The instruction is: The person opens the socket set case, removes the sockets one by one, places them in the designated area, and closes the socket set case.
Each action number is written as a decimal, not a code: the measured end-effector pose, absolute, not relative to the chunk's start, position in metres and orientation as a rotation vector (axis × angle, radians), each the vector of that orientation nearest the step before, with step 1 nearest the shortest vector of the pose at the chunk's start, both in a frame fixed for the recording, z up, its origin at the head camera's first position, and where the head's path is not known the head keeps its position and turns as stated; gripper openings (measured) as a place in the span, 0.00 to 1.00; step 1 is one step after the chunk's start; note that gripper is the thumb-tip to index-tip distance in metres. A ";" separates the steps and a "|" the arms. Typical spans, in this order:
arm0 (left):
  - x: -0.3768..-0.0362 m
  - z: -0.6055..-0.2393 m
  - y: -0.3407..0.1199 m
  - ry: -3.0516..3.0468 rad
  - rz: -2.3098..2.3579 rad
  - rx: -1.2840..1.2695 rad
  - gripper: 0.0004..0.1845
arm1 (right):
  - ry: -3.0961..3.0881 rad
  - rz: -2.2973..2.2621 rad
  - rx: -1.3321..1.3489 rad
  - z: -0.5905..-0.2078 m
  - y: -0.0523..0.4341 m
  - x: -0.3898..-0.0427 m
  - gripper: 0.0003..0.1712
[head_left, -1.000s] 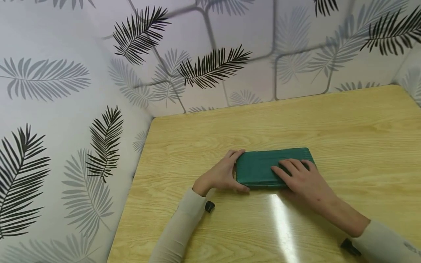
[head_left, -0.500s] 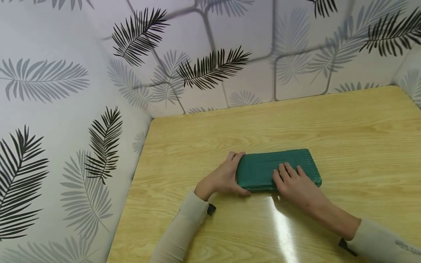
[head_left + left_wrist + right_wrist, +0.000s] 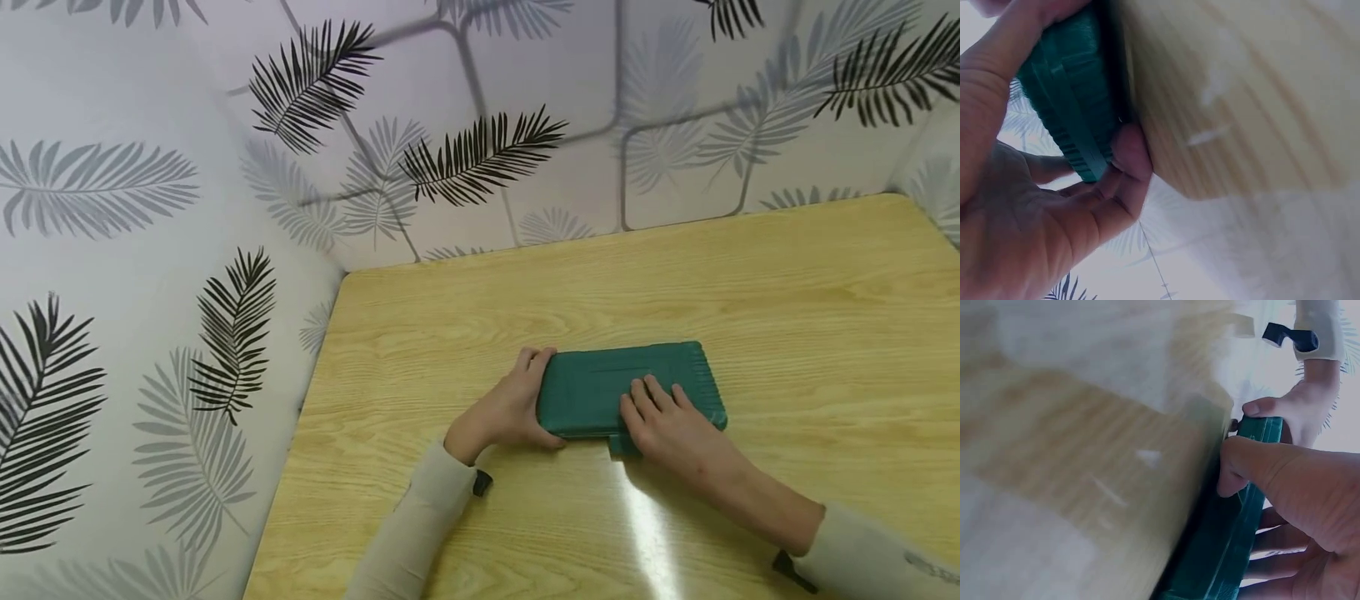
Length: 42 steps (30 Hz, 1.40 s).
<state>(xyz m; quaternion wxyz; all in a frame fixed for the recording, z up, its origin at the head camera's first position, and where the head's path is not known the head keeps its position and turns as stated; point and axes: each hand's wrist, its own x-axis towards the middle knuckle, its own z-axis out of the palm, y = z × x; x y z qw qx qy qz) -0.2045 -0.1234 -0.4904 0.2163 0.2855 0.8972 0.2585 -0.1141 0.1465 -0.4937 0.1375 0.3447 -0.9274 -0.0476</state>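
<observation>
Head view: nearest to me, both sleeves point(image 3: 420, 533) enter from the bottom edge, each with a black clip at the cuff. My right hand point(image 3: 675, 433) lies on the near right part of the case point(image 3: 600, 387), fingers extended flat on the lid, thumb hooked against the near edge, where a small green tab protrudes. My left hand point(image 3: 510, 410) grips the case's left end, thumb on the near edge, fingers curled round the far corner. The case lies flat on the table point(image 3: 787, 292), near its middle. Beyond stands the leaf-patterned wall point(image 3: 487, 150).
</observation>
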 end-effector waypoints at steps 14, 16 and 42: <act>-0.203 -0.498 -0.141 2.394 0.837 0.782 0.78 | -2.304 0.225 1.244 -0.508 0.178 -0.123 0.20; -0.203 -0.499 -0.147 2.360 0.898 0.763 0.79 | -2.188 0.267 1.257 -0.510 0.179 -0.125 0.25; -0.153 -0.495 -0.152 2.625 0.616 0.999 0.25 | -1.856 0.517 1.117 -0.450 0.166 -0.137 0.25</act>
